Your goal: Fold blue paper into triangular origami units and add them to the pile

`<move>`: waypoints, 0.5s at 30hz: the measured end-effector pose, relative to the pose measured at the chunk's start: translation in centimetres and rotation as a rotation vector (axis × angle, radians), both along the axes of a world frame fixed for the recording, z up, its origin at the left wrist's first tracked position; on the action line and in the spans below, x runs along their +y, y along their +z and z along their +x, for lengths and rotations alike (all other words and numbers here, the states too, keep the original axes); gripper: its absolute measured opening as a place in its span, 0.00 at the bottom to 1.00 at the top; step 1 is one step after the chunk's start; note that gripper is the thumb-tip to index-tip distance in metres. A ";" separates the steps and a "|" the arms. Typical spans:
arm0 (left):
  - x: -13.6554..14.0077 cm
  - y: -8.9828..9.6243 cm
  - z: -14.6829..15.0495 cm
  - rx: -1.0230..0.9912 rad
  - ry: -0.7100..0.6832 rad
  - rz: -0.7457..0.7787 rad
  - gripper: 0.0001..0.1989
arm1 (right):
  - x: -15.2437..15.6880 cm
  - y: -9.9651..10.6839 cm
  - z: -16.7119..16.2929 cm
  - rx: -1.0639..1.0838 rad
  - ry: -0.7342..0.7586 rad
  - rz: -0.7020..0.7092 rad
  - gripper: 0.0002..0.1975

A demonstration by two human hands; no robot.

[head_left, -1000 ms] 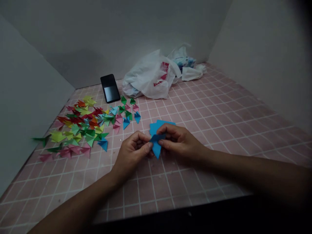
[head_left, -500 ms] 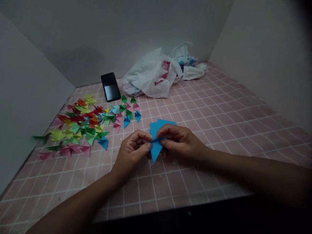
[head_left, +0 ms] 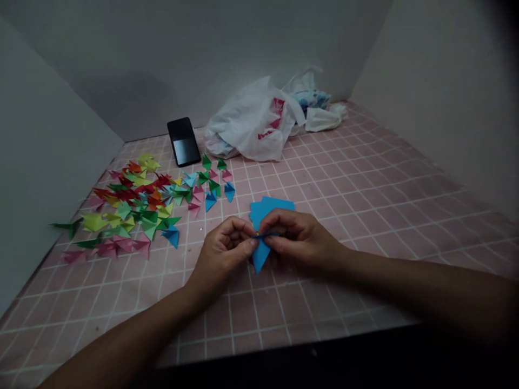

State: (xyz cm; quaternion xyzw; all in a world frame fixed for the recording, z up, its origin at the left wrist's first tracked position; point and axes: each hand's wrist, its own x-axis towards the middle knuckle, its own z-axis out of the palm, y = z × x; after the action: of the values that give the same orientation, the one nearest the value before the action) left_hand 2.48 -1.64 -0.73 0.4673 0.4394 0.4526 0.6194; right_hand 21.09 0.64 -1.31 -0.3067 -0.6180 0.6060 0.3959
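Between my two hands is a partly folded piece of blue origami paper [head_left: 260, 256], its point hanging down toward me. My left hand [head_left: 232, 246] pinches its left side between thumb and forefinger. On the right side, my right hand [head_left: 298, 235] grips the folded upper edge with thumb and fingertips. Just behind the fingers, blue paper sheets [head_left: 273, 205] lie on the table, partly covered by my right hand. Several folded paper cranes [head_left: 141, 216] in many colours spread over the table to the left, the nearest a blue crane [head_left: 171, 235].
A pink checked tablecloth [head_left: 365, 216] covers the table. A black phone [head_left: 184, 142] leans at the back left, beside a white plastic bag [head_left: 247, 121] with red print. Behind it sit a blue patterned packet [head_left: 312, 99] and a white crumpled piece [head_left: 323, 119]. Walls enclose three sides.
Both hands stay on the blue paper, with my left fingers slightly further right and closer to the right ones. The upper fold looks flatter. The cranes and phone have not moved on the table.
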 end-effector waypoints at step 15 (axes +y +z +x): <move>-0.4 0.1 -0.3 -0.058 -0.032 0.105 0.04 | 0.1 -0.1 0.4 0.194 0.082 -0.262 0.02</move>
State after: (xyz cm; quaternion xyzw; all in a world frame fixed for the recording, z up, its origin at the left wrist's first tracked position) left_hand 2.20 -2.00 -0.59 0.4928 0.3896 0.4784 0.6136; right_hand 21.46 0.79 -1.37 -0.2703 -0.5047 0.7238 0.3850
